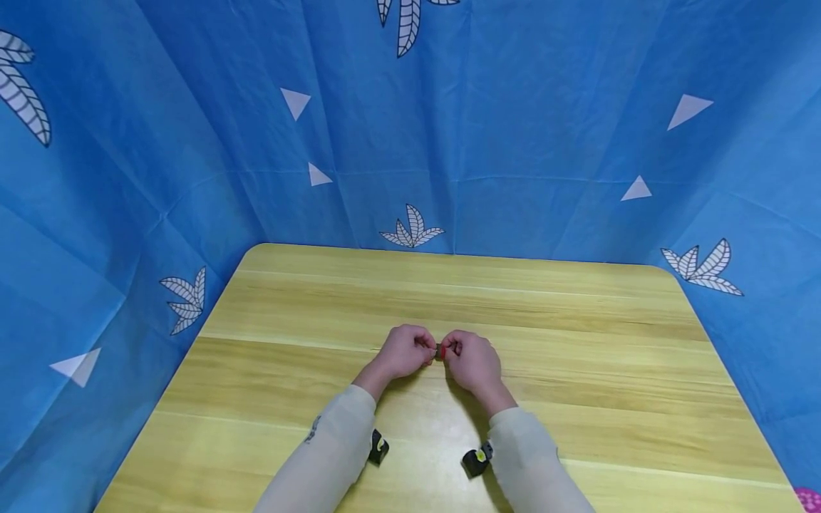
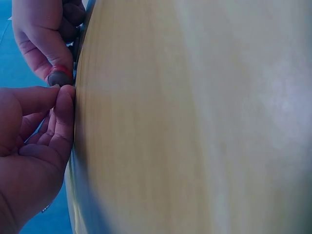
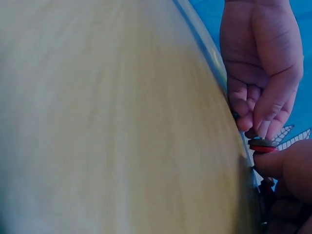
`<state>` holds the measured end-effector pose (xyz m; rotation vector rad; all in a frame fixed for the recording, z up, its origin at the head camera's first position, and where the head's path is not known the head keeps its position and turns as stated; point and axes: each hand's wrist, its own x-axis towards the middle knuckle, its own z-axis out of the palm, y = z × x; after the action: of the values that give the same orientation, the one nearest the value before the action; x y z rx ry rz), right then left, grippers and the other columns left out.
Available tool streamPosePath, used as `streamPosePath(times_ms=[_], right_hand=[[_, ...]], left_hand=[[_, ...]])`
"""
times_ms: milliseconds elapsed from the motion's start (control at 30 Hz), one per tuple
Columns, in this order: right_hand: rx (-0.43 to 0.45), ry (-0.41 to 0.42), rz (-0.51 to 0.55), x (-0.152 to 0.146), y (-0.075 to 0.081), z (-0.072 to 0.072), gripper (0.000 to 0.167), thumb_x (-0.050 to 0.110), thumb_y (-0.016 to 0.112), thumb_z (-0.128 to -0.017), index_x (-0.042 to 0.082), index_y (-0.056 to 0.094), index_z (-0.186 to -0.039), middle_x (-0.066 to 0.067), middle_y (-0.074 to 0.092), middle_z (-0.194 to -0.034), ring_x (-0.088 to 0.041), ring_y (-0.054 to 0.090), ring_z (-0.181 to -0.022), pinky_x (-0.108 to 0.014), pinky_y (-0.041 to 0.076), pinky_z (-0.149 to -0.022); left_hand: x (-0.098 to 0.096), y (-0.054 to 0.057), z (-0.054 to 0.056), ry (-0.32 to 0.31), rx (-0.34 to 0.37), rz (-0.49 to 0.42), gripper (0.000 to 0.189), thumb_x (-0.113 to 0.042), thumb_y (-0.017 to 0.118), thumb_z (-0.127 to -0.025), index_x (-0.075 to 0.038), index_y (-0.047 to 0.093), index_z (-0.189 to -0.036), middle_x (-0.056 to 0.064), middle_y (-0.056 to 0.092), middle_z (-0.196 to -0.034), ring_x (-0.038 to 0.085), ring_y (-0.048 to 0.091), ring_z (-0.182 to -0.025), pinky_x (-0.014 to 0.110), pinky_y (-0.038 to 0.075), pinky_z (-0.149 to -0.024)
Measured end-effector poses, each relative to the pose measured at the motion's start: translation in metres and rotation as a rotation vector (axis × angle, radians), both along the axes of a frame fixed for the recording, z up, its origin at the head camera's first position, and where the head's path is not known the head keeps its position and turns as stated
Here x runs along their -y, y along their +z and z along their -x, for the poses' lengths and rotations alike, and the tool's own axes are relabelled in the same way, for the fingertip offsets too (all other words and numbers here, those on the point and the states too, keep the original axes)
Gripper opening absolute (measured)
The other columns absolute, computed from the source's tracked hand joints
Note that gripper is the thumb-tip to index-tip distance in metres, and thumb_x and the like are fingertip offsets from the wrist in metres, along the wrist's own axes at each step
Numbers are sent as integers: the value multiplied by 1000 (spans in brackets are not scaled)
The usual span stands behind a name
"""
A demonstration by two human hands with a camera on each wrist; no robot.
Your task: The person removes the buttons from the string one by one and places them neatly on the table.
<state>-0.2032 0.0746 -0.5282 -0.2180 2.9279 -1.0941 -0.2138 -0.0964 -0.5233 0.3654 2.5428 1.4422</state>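
Between my two hands is a small dark round piece with a red layer on one side. In the head view my left hand comes from the left, and its thumb and finger pinch the dark side of the piece. My right hand holds the red side, with the thumb pressed along it. Another dark item shows beneath the right hand's fingers, mostly hidden. The fingertips of both hands nearly meet, low over the wooden table.
A black wrist device with a yellow mark sits at the left sleeve, and a similar black device at the right sleeve. Behind the table hangs a blue cloth with white leaves and triangles. A pink patch shows at the lower right corner.
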Motion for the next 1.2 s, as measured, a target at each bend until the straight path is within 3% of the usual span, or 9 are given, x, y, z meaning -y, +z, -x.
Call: streamPosePath(times_ms=[300, 433, 567, 800, 967, 1200], right_hand=[[-25, -2, -8, -1, -2, -1, 10, 15, 71, -90, 22, 71, -83, 11, 60, -69, -12, 54, -60, -34, 44, -57], [-34, 8, 3, -3, -2, -2, 9, 17, 72, -91, 21, 71, -83, 10, 60, -68, -12, 52, -59, -34, 43, -57], [-68, 49, 38, -6, -3, -2, 10, 18, 72, -93, 19, 70, -83, 10, 57, -65, -13, 50, -57, -34, 42, -57], [-144, 128, 140, -19, -2, -1, 9, 15, 70, -95, 19, 70, -87, 10, 54, -65, -10, 43, -54, -33, 40, -57], [-122, 146, 201, -25, 7, -2, 10, 15, 67, -98, 17, 70, -88, 4, 53, -57, -9, 39, -46, -31, 36, -50], [-74, 147, 222, -27, 15, -6, 12, 17, 65, -99, 18, 68, -88, 0, 63, -66, -11, 43, -48, -30, 38, -50]], left_hand=[[1, -1, 0, 15, -16, 3, 8, -1, 76, -83, -7, 70, -83, -4, 65, -72, 10, 60, -64, 27, 51, -63], [0, 1, -3, 30, -32, -9, 19, -4, 84, -78, -5, 69, -90, 0, 65, -78, 11, 60, -67, 26, 52, -64], [1, 1, -3, 34, -54, -32, 29, -6, 87, -76, -5, 68, -97, 4, 64, -82, 12, 60, -69, 26, 52, -64], [1, 10, -3, 20, -76, -56, 38, -14, 90, -76, -5, 73, -109, 1, 62, -81, 14, 58, -69, 27, 51, -63], [-2, 15, -4, 4, -100, -71, 42, -14, 89, -76, -3, 74, -114, 3, 62, -80, 13, 56, -67, 26, 50, -60], [-4, 15, -4, -30, -129, -99, 45, -16, 89, -76, -1, 73, -116, 5, 62, -79, 13, 55, -64, 26, 49, -58]])
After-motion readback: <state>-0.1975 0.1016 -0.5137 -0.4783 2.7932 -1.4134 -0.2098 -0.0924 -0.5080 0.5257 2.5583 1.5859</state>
